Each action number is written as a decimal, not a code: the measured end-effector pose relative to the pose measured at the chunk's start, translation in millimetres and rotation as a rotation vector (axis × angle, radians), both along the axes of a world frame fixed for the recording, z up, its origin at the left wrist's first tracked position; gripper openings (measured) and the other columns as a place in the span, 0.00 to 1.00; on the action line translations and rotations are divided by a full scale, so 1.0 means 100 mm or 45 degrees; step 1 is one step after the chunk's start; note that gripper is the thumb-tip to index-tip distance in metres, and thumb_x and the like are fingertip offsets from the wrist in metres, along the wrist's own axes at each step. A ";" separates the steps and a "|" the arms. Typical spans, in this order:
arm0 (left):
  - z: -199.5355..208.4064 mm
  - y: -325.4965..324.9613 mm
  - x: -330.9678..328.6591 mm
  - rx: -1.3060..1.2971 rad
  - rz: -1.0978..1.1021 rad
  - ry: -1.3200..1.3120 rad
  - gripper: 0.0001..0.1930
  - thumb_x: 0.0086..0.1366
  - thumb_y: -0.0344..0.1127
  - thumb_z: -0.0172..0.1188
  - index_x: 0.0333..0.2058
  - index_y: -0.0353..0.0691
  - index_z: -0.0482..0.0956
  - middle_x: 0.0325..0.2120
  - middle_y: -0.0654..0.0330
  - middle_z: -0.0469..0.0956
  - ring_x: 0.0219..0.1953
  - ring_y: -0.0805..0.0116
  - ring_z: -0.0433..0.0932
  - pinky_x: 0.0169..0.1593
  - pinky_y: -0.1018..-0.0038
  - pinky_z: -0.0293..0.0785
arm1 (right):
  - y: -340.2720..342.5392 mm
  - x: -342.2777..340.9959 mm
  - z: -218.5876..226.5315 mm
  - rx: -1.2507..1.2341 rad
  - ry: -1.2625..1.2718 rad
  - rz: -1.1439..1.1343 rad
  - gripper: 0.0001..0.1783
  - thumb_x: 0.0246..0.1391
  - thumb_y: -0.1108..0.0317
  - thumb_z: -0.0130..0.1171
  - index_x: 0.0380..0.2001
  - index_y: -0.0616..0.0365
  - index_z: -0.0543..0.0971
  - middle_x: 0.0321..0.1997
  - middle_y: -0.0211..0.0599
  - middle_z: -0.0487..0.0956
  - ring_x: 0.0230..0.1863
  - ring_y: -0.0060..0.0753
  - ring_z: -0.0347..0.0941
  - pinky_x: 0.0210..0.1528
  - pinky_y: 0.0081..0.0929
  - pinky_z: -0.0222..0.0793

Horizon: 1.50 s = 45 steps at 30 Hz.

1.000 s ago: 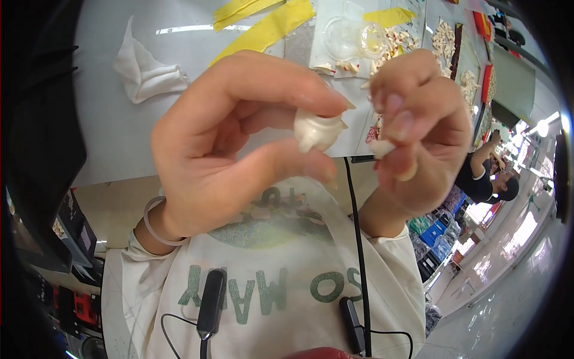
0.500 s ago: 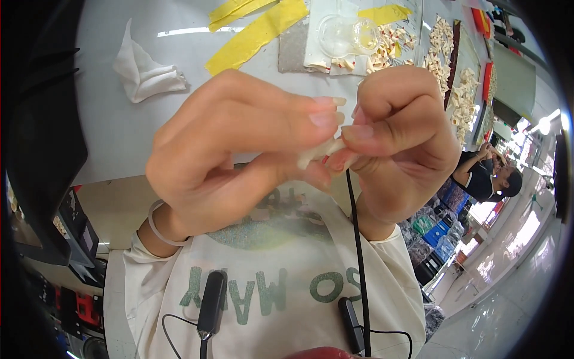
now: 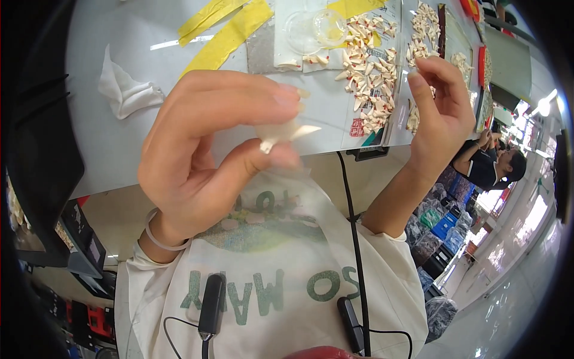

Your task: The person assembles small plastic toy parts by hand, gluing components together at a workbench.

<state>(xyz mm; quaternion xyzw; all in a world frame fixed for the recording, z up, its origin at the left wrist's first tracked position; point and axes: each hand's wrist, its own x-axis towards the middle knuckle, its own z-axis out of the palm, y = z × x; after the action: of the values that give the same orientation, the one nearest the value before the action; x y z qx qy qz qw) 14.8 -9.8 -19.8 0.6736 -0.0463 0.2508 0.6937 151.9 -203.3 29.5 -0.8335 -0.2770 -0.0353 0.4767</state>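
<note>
My left hand (image 3: 200, 128) is over the near edge of the table, thumb and fingers pinched round a small cream-coloured pointed piece (image 3: 306, 131). The piece's sharp end sticks out to the right; the rest is partly covered by blurred fingertips. Farther right, my right hand (image 3: 441, 110) is raised with thumb and forefinger apart and the other fingers loosely curled. Nothing shows between them. Closest to it lies a spread of similar cream pointed pieces (image 3: 372, 84), many with red spots, on a printed sheet.
A clear plastic cup (image 3: 326, 29) lies on a white sheet at the back. Yellow tape strips (image 3: 230, 40) and a white cloth (image 3: 124, 87) are on the table (image 3: 146, 18). A black cable (image 3: 354, 230) hangs before my shirt. Another person (image 3: 487, 161) is at the right.
My hands, together on the piece before, have come apart. The right hand has moved right, its thumb and forefinger opened. The left has kept the piece and shifted slightly left.
</note>
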 end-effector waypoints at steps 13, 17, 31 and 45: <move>0.04 0.02 -0.03 0.188 0.065 0.074 0.16 0.52 0.34 0.59 0.38 0.36 0.67 0.39 0.50 0.65 0.33 0.63 0.73 0.34 0.77 0.72 | 0.05 0.24 -0.08 -0.799 -0.505 0.152 0.05 0.39 0.78 0.53 0.24 0.59 0.75 0.28 0.35 0.73 0.31 0.34 0.68 0.34 0.24 0.63; 0.03 -0.03 -0.04 0.097 0.117 0.143 0.18 0.49 0.33 0.61 0.38 0.35 0.67 0.40 0.50 0.64 0.34 0.62 0.74 0.34 0.76 0.72 | 0.08 0.24 -0.09 -0.763 -0.387 0.217 0.07 0.39 0.78 0.52 0.26 0.60 0.74 0.25 0.36 0.71 0.30 0.36 0.66 0.33 0.28 0.61; 0.04 -0.03 -0.01 0.069 0.107 0.155 0.16 0.50 0.29 0.60 0.38 0.34 0.67 0.40 0.49 0.65 0.34 0.63 0.74 0.36 0.77 0.73 | 0.04 0.27 -0.10 -0.635 -0.394 0.279 0.13 0.40 0.80 0.50 0.33 0.58 0.74 0.25 0.36 0.69 0.25 0.33 0.66 0.28 0.25 0.61; 0.04 -0.03 -0.01 0.061 0.063 0.169 0.14 0.50 0.25 0.58 0.36 0.33 0.67 0.38 0.50 0.65 0.34 0.61 0.74 0.36 0.76 0.73 | 0.07 0.31 -0.10 -0.784 -0.596 0.260 0.09 0.37 0.78 0.51 0.27 0.57 0.74 0.25 0.34 0.73 0.30 0.38 0.68 0.34 0.29 0.62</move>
<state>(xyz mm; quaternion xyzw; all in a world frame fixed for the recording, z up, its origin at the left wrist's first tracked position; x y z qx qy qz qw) 13.7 -12.9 -15.4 0.7062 0.0105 0.2214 0.6724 182.5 -196.5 19.2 -0.8749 -0.4574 -0.0921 0.1297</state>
